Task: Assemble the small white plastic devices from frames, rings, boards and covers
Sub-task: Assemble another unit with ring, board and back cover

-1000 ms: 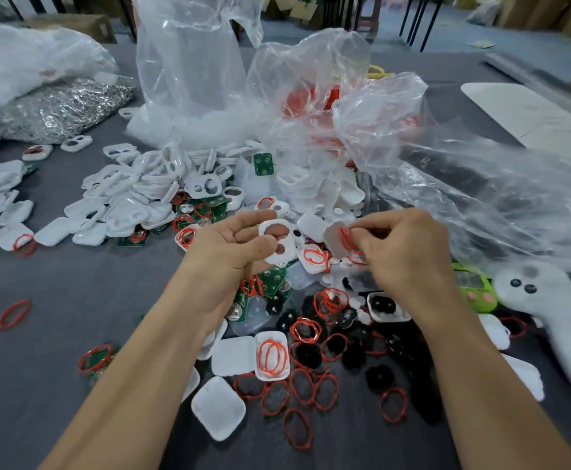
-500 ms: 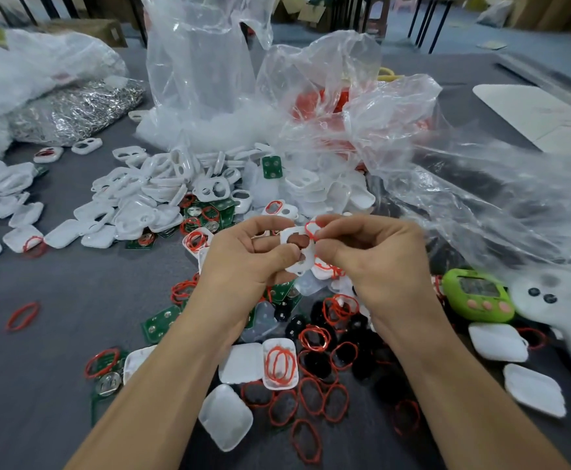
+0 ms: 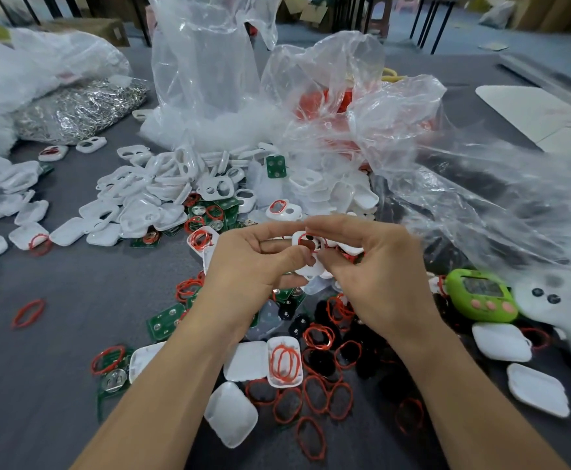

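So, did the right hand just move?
Yes: the right hand moved left, away from the green toy, onto the white frame in the left hand.

Hands: two, left [image 3: 253, 262] and right [image 3: 379, 276]. Frame [image 3: 306, 244] held between them: one. Green device [image 3: 480, 295]: one. Ghost toy [image 3: 562, 310]: one. Silver bag [image 3: 80, 110]: one. Covers [image 3: 501, 342] far right: two. Rings [image 3: 311, 432], boards [image 3: 163, 322], frame pile [image 3: 148, 195]: too many to count.

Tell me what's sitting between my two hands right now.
A white frame, pinched by the left hand and the right hand, with a red ring at its upper opening; the head view shows it.
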